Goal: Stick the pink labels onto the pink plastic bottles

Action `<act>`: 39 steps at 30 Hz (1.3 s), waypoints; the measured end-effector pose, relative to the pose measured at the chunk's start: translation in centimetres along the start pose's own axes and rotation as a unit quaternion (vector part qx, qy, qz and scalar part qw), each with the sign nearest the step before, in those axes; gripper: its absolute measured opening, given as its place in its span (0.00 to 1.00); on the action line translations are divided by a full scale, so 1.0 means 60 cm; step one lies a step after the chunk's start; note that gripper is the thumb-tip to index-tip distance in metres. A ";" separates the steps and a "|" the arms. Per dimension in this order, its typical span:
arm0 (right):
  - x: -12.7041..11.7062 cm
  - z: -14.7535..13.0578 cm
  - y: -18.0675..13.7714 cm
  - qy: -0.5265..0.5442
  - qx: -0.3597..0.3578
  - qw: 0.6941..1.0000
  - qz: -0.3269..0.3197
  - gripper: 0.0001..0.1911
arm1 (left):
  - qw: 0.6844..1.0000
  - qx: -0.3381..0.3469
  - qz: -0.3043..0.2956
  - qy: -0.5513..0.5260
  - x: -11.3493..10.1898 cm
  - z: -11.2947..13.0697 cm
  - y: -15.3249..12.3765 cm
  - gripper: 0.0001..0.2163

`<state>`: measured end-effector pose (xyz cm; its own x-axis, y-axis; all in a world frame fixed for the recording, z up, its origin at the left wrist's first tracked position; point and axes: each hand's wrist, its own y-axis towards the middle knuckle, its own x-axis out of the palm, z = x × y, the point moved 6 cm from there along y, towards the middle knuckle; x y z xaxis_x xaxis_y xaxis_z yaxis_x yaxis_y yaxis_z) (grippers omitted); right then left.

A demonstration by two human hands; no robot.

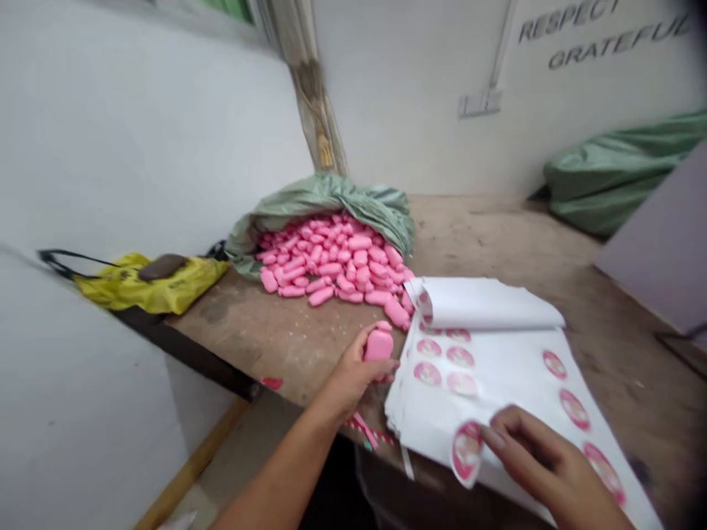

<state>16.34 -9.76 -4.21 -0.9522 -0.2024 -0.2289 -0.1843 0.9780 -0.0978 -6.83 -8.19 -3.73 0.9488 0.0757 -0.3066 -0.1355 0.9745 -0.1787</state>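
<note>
— While the left hand (353, 372) sits at the near edge of the tabletop (265, 335), what is in it?

— A small pink case (378, 344), held upright. The fingers (361, 352) are closed around its lower half, and the rounded top sticks out above them.

— And the right hand (544, 460)?

— It is on the stack of white sheets (497, 372) just right of the case. Its fingertips pinch the rim of a round sticker (467, 450), pink with a pale middle. The sticker curls up off the top sheet at the near edge of the stack.

— What else is on that sheet?

— More round stickers of the same kind. A few are grouped close to the case and a few run down the right side. The far end of the top sheet is rolled back on itself.

— Beyond the hands?

— A pile of cases (331, 265), all the same pink, spills from an open green sack (331, 199) toward the sheets. The nearest ones lie just beside the stack's far corner.

— And off to the sides?

— On the left, by the wall, is a yellow bag (118, 287) with a dark flat thing (162, 266) on top. Far right, a second green sack (618, 173) lies in the corner under grey lettering (602, 33) on the wall.
</note>
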 end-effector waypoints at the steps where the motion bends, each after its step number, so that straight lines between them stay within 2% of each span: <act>1: 0.001 -0.003 -0.003 0.000 0.012 1.000 -0.010 0.18 | 0.991 -0.020 -0.068 -0.115 0.029 0.002 -0.025 0.28; 3: 0.005 -0.006 -0.007 0.005 0.047 0.998 -0.031 0.16 | 0.934 -0.066 -0.161 -0.311 0.074 0.009 -0.068 0.26; 5: 0.011 -0.006 -0.012 0.017 0.079 0.996 -0.042 0.17 | 0.877 -0.106 -0.197 -0.426 0.101 0.012 -0.096 0.23; 7: 0.015 -0.007 -0.017 0.024 0.095 0.994 -0.044 0.20 | 0.846 -0.125 -0.199 -0.478 0.117 0.010 -0.110 0.20; 10: 0.018 -0.008 -0.022 0.018 0.094 0.994 -0.049 0.20 | 0.828 -0.130 -0.189 -0.511 0.132 0.008 -0.119 0.19; 23: 0.022 0.000 -0.022 0.016 0.103 0.993 -0.054 0.21 | 0.842 -0.118 -0.165 -0.500 0.142 0.015 -0.131 0.23; 39: 0.026 0.006 -0.020 -0.015 0.099 0.993 -0.057 0.22 | 0.866 -0.095 -0.177 -0.458 0.139 0.014 -0.135 0.20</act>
<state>15.14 -11.28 -4.79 -0.9195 -0.3160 -0.2337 -0.2364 0.9197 -0.3133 2.43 -15.29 -4.02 0.7572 0.0007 0.6532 0.2477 0.9250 -0.2881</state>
